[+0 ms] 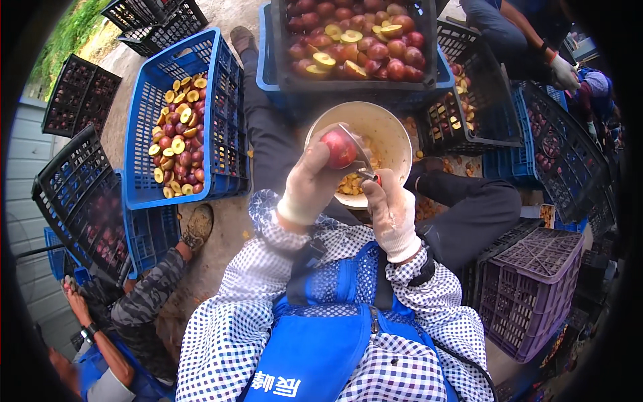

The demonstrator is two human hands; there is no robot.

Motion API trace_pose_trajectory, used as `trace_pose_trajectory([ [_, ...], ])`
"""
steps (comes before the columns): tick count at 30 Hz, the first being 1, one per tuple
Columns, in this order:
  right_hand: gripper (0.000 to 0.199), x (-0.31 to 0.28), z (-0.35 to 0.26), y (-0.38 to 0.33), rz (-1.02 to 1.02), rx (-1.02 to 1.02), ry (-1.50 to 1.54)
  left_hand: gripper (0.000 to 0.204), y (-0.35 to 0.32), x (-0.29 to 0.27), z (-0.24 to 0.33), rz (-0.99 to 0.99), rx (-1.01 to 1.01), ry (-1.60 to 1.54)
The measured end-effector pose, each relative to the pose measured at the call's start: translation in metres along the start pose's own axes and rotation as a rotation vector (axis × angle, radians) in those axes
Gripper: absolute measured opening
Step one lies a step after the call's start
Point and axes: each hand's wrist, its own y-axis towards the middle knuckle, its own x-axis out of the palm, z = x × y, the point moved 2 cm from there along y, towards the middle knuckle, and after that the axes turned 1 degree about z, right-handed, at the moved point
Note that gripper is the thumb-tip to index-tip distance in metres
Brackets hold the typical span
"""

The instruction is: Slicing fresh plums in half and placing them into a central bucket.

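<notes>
My left hand point(308, 181), in a pale glove, is closed around a whole red plum point(339, 149). My right hand point(390, 213), gloved too, grips a hand tool with a curved metal blade point(364, 165) and a bit of red at its handle. The blade lies against the plum's right side; its exact kind is partly hidden by my fingers. Below both hands stands a cream bucket point(400, 137) with yellow plum pieces and pits at its bottom.
Ahead, a black crate point(355, 85) of whole and halved plums rests on a blue crate point(268, 74). Another blue crate point(137, 137) of plums stands left. Right are a black crate point(492, 130) and a purple crate point(529, 295). Other people sit at left and far right.
</notes>
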Motion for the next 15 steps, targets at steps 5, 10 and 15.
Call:
trace_pose_trajectory([
  [5, 0.021, 0.007, -0.002, 0.0, -0.002, -0.054, -0.096, 0.063, -0.003, 0.0, 0.001, 0.044, -0.04, -0.05],
  [10, 0.021, 0.018, 0.001, -0.002, 0.08, -0.077, -0.192, 0.058, -0.006, 0.015, 0.011, 0.016, -0.069, 0.089],
  [15, 0.019, 0.017, 0.004, 0.01, -0.016, -0.141, -0.183, 0.065, -0.003, 0.014, 0.01, 0.064, -0.03, 0.27],
])
